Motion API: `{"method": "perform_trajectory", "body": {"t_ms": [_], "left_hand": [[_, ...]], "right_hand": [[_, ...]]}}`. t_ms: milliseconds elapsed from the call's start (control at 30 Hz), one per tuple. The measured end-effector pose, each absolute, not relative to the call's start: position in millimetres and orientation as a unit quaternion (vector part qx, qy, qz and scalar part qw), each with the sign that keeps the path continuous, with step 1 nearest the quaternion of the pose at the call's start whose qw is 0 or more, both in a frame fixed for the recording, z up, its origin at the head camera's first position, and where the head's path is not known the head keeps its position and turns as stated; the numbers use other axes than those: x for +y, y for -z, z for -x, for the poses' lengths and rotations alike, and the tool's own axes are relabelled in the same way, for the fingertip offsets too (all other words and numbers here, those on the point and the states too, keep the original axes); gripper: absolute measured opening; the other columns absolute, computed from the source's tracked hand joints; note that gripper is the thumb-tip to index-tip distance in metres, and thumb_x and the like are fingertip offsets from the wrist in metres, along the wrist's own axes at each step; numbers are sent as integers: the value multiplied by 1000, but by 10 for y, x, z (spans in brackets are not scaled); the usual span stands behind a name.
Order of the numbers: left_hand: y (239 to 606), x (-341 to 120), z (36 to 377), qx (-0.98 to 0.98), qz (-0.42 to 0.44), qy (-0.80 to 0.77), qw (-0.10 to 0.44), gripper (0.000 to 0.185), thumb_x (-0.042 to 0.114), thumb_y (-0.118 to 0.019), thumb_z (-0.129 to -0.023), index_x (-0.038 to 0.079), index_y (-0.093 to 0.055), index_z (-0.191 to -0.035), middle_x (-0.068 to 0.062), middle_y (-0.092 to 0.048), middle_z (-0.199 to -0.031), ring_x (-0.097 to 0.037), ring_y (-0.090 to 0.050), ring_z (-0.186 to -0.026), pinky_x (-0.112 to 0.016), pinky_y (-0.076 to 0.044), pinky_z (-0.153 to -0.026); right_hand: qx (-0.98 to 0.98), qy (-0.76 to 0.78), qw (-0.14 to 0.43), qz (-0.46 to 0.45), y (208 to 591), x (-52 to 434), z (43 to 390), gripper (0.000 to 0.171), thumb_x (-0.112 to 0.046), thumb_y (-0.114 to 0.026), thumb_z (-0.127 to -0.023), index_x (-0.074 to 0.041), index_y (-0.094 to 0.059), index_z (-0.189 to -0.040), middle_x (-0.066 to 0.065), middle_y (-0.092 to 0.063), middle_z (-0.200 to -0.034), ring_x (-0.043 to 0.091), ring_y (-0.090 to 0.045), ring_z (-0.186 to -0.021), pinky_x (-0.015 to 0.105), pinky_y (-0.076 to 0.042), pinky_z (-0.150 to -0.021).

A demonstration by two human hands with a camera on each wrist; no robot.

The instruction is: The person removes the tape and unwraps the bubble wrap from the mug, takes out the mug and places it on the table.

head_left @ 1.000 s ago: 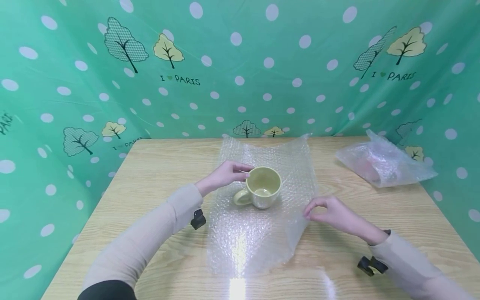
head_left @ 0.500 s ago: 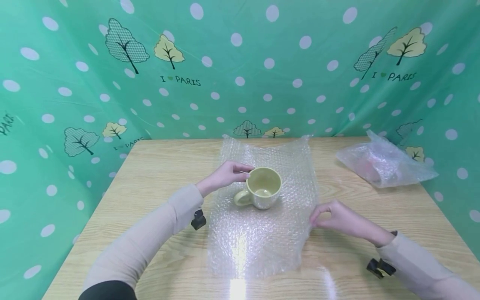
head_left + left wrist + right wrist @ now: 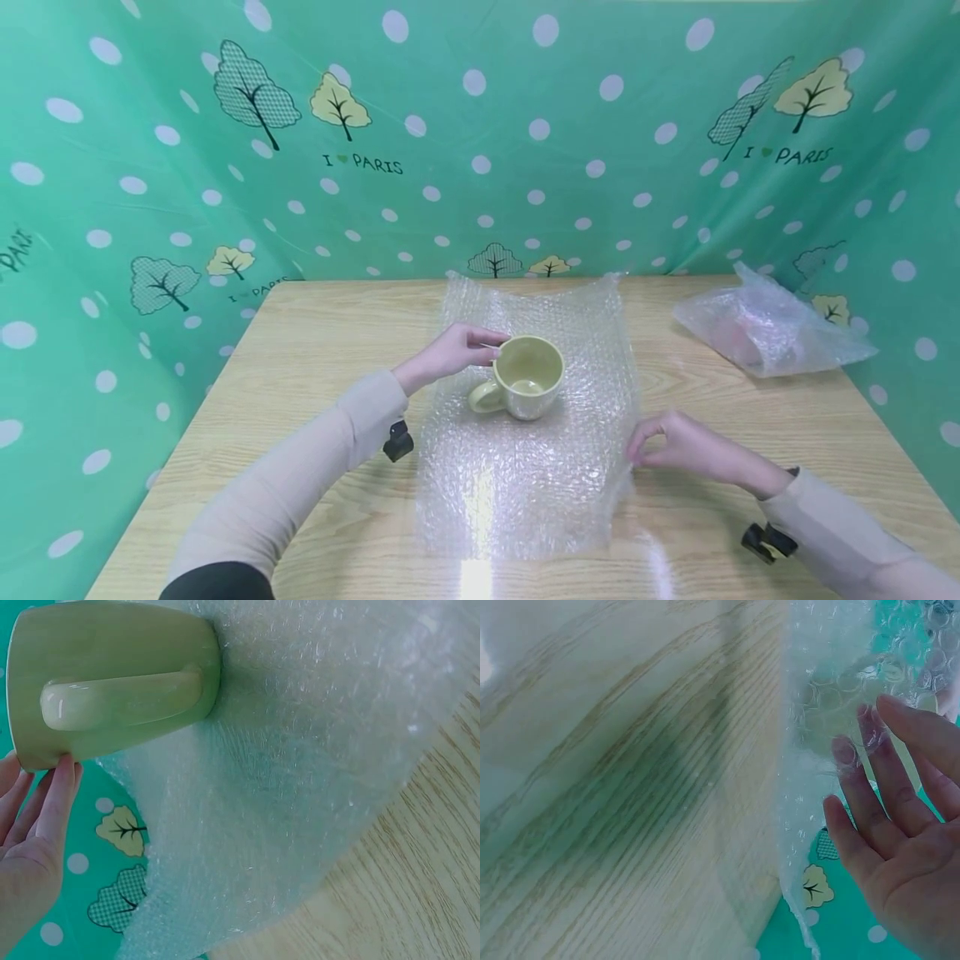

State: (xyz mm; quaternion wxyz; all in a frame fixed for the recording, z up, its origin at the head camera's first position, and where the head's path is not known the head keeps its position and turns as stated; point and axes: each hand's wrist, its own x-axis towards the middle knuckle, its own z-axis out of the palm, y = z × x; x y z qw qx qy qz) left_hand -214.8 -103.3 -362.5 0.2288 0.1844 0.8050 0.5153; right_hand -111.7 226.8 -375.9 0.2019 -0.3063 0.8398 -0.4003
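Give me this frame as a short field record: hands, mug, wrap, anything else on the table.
left hand: fingertips touch the rim of the mug, fingers straight
right hand: pinches the right edge of the bubble wrap sheet
mug: pale yellow-green, upright on the sheet, handle toward the person's left
bubble wrap sheet: spread flat on the wooden table
clear plastic bag: far right of the table, contents unclear

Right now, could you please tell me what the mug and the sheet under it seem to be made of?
Mug: probably glazed ceramic, with a smooth, pale yellow-green sheen and thick walls. Sheet: clear plastic bubble wrap, with rows of small bubbles and glare.
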Motion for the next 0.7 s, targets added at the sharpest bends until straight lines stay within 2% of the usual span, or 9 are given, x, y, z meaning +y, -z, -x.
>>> {"method": "perform_trajectory", "body": {"t_ms": [233, 367, 700], "left_hand": [[3622, -1029, 2143, 802, -183, -521, 228, 35, 7, -56, -85, 1, -53, -119, -14, -54, -120, -22, -59, -98, -26, -49, -83], [3622, -1027, 2144, 801, -183, -523, 228, 34, 7, -56, -85, 1, -53, -119, -14, -54, -120, -22, -59, -98, -25, -49, -82], [3616, -1028, 2131, 800, -183, -525, 226, 34, 7, -57, -84, 1, -54, -118, -13, -55, -120, -22, -57, -103, -25, -49, -82]], "right_hand": [[842, 383, 199, 323, 3804, 2306, 1112, 9, -5, -64, -75, -14, -66, -79, -5, -65, -81, 12, -60, -77, 32, -52, -71], [842, 374, 189, 340, 3832, 2331, 1110, 12, -3, -64, -74, -13, -66, -78, -6, -65, -80, 6, -59, -78, 34, -51, -78], [825, 391, 220, 344, 3884, 2394, 1098, 10, -2, -64, -74, -10, -66, -81, -2, -65, -82, 6, -59, -77, 31, -52, -72]]}}
